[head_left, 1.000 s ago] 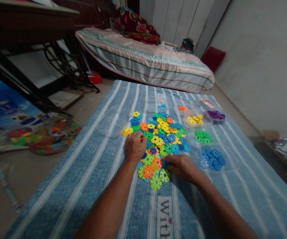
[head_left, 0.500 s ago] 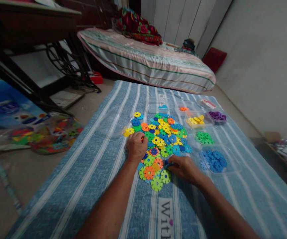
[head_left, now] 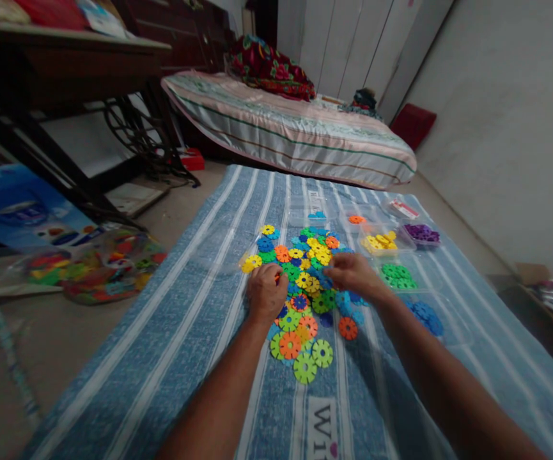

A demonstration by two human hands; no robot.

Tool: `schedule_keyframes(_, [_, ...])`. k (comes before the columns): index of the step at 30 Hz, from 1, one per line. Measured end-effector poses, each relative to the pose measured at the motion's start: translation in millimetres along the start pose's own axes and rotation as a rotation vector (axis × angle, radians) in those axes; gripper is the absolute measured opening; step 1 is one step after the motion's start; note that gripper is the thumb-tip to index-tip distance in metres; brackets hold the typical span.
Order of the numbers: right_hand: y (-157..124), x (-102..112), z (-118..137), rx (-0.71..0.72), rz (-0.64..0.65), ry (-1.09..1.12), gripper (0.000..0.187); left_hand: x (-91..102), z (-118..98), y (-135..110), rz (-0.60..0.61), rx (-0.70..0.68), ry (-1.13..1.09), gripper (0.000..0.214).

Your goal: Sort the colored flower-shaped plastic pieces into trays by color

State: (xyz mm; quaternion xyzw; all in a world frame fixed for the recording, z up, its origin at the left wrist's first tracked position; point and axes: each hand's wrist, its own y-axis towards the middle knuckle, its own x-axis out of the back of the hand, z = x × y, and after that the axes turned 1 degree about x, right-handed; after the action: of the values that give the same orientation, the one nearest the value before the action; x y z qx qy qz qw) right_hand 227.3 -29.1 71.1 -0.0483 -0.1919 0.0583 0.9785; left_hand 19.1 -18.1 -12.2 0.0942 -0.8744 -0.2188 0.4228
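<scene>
A pile of notched plastic disc pieces in yellow, green, blue and orange lies on the striped cloth. At its left side my left hand is closed, with a bit of an orange disc showing between thumb and fingers. My right hand reaches over the pile's right side, its fingers pinched at a blue disc; the fingertips partly cover it. A separate orange disc lies below the right wrist, and light green discs form the near end of the pile.
Clear plastic boxes line the right: blue discs, green discs, yellow discs, purple discs. Farther back are boxes with an orange disc and blue pieces. A bed stands beyond; a sewing-machine table is left.
My right hand has moved forward from the pile's near right side to its middle right. An orange disc now shows apart on the cloth there. My left hand stays nearly in place; the view tilted slightly.
</scene>
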Motion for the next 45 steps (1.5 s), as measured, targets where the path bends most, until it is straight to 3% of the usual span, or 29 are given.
schedule_keyframes(4, [54.2,13.6,37.9,0.118,-0.382,0.281,0.042,-0.1,0.6,0.4,-0.011,-0.003,0.003,0.011])
schedule_keyframes(6, [63.7,13.7,44.1,0.132,-0.45,0.303,0.042,-0.1,0.6,0.0,-0.012,-0.004,0.002,0.011])
schedule_keyframes(9, [52.7,2.2,33.1,0.114,-0.352,0.215,0.038,-0.2,0.0,-0.8,-0.003,-0.004,0.002,0.01])
schedule_keyframes(15, [-6.4,-26.1,-14.2,0.036,-0.102,0.1,0.029,-0.8,-2.6,0.1,0.007,0.012,0.002,0.011])
schedule_keyframes(20, [-56.9,-41.0,-37.7,0.161,-0.011,-0.212,0.02,-0.8,-3.9,0.6,0.018,0.019,0.002,0.011])
schedule_keyframes(24, [-90.4,-59.3,-43.7,0.44,-0.043,-0.511,0.016,-0.8,-3.8,0.6,0.022,0.017,0.007,0.01])
schedule_keyframes(28, [-107.0,-76.9,-49.4,0.645,-0.072,-0.667,0.029,-1.5,-3.1,1.1,0.023,0.022,0.007,0.011])
schedule_keyframes(32, [-113.9,-77.9,-59.3,0.657,-0.097,-0.75,0.023,-3.1,-2.0,1.2,0.022,0.018,-0.001,0.01])
schedule_keyframes(41, [-139.8,-52.0,-75.9,0.623,-0.151,-0.771,0.017,-4.2,-1.5,1.1,0.021,0.021,-0.002,0.011])
schedule_keyframes(45, [-136.9,-47.2,-80.5,0.607,-0.262,-0.758,0.017,-2.5,-2.8,1.2,0.024,0.023,0.006,0.012])
